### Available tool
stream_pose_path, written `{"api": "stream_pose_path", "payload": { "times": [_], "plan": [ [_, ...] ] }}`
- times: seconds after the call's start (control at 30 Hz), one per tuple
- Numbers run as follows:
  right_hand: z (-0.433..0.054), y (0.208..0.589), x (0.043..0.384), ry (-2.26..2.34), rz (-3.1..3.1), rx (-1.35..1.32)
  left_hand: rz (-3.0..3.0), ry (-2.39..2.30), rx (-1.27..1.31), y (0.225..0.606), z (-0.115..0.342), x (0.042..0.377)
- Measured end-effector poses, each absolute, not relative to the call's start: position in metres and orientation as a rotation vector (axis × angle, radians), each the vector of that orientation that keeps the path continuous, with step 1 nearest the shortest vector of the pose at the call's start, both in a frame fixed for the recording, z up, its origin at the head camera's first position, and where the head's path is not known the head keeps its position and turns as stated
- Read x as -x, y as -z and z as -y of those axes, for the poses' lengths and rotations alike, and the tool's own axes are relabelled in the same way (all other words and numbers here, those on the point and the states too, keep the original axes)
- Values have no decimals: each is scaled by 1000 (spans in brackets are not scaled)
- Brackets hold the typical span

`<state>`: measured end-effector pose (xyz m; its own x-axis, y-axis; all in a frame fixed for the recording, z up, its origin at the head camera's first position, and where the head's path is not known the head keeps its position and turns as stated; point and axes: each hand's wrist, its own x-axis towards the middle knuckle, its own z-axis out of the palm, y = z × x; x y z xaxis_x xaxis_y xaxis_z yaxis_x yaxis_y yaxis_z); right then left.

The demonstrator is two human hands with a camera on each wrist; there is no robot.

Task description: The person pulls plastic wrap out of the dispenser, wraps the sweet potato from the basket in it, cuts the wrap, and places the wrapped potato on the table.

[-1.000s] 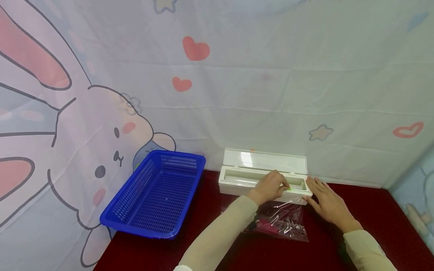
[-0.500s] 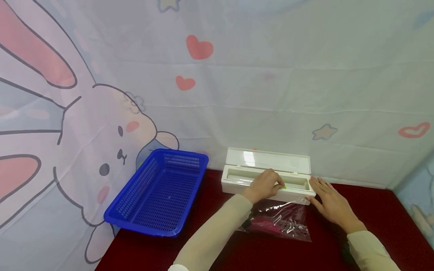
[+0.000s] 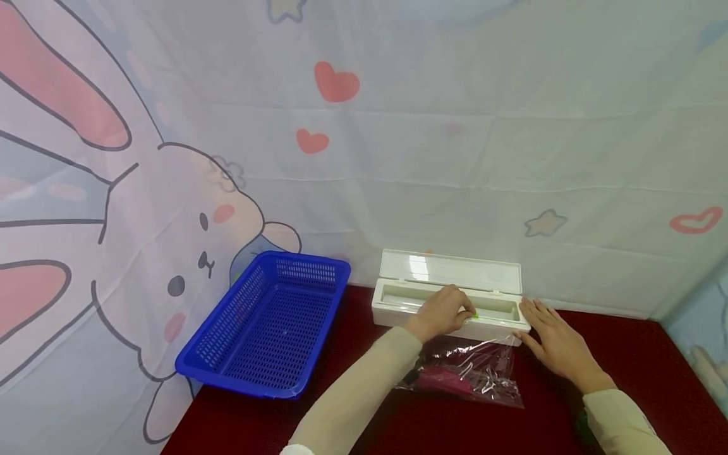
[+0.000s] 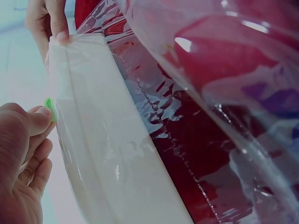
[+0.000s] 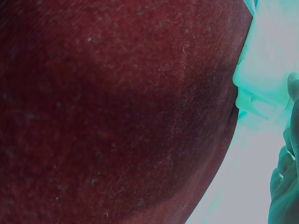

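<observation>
A long white cling film dispenser [image 3: 389, 315] stands on the table with its clear-topped lid raised at the back. My left hand [image 3: 446, 311] bends over its front rim and pinches a small green slide cutter [image 4: 50, 109] between thumb and finger. My right hand [image 3: 558, 344] rests on the dispenser's right end, fingers extended and thumb at the front corner. Clear cling film [image 3: 489, 373] hangs over the front wall and spreads onto the table. A pink object [image 3: 446, 379] shows through the film; its kind is unclear. The right wrist view catches only part of the fingers [image 5: 292, 140].
A blue perforated plastic basket [image 3: 279, 335] stands to the left of the dispenser. Dark red cloth [image 3: 614, 344] covers the table. A printed fabric backdrop [image 3: 426, 158] hangs close behind the dispenser and basket.
My left hand has slid a little to the left along the dispenser's front rim with the green slide cutter. The right hand keeps its place on the right end. The head view has shifted slightly.
</observation>
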<state>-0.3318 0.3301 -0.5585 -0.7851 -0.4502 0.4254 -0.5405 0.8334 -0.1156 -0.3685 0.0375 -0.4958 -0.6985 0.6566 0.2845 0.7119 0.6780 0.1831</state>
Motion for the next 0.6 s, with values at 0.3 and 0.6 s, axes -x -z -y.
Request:
{"api": "stream_pose_path", "payload": {
  "times": [0.3,0.6],
  "plan": [
    [-330,557,329,-327,2628,-733,2673,396,1120,496,-34,369],
    [-330,553,328,-318,2631,-732,2709,380,1101,490,-24,368]
  ]
}}
